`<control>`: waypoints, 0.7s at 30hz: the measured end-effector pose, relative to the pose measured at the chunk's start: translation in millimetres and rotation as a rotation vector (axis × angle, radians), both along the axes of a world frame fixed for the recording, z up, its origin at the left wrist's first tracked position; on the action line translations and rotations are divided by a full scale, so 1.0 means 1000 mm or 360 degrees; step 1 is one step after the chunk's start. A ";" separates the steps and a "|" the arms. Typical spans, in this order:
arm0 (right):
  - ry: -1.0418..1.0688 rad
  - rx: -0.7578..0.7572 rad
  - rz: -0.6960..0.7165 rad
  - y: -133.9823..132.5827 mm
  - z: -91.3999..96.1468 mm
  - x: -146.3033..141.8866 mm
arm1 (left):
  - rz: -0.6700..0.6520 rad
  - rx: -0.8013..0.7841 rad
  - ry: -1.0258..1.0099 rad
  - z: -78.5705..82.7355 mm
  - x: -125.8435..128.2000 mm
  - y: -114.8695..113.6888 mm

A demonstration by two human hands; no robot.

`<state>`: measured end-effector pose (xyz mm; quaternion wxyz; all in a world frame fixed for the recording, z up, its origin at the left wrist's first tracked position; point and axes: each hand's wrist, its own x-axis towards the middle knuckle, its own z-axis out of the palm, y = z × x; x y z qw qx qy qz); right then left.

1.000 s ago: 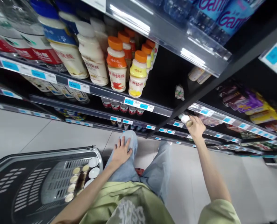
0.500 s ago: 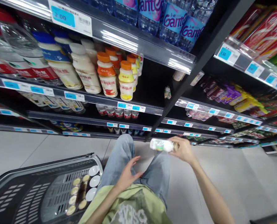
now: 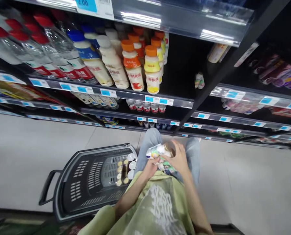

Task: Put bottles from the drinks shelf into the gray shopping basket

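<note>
Over my lap, my right hand [image 3: 180, 157] is closed around small white bottles [image 3: 158, 150] with gold-brown caps and green-and-yellow labels. They lie on their sides, caps to the right; how many there are is hard to tell. My left hand [image 3: 152, 165] grips the bottles from the lower left, its fingers partly hidden by them. Left of my legs, a dark grey shopping basket [image 3: 91, 192] stands on the floor. Inside it are several cream-capped bottles [image 3: 119, 169] and white-lidded containers [image 3: 132, 165].
Ahead, a shelf [image 3: 184, 101] carries yogurt-drink bottles [image 3: 152, 70] with orange caps and red-capped clear bottles [image 3: 59, 42]. A small bottle pack [image 3: 199, 80] lies by the dark upright [image 3: 235, 55]. Pale floor tiles [image 3: 245, 173] extend to the right.
My right hand has brought a bottle inward to my lap, and my left hand, open before, now grips the bottles too. The view has shifted, showing more of the basket.
</note>
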<state>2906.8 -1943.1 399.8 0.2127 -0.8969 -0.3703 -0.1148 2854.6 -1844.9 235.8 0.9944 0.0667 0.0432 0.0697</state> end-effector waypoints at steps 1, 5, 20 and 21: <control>-0.0160 0.0099 -0.0023 -0.005 -0.001 -0.001 | 0.0034 -0.0062 -0.0026 -0.001 0.002 -0.001; -0.0312 0.0597 -0.0294 -0.031 -0.025 -0.008 | 0.0184 -0.0271 -0.0103 -0.006 0.009 -0.001; 0.1049 0.1478 -0.0843 -0.058 -0.091 0.017 | 0.0039 -0.0181 -0.0116 -0.003 0.018 -0.007; 0.1023 0.1437 -0.0827 -0.060 -0.093 0.018 | 0.0036 -0.0162 -0.0108 -0.003 0.019 -0.007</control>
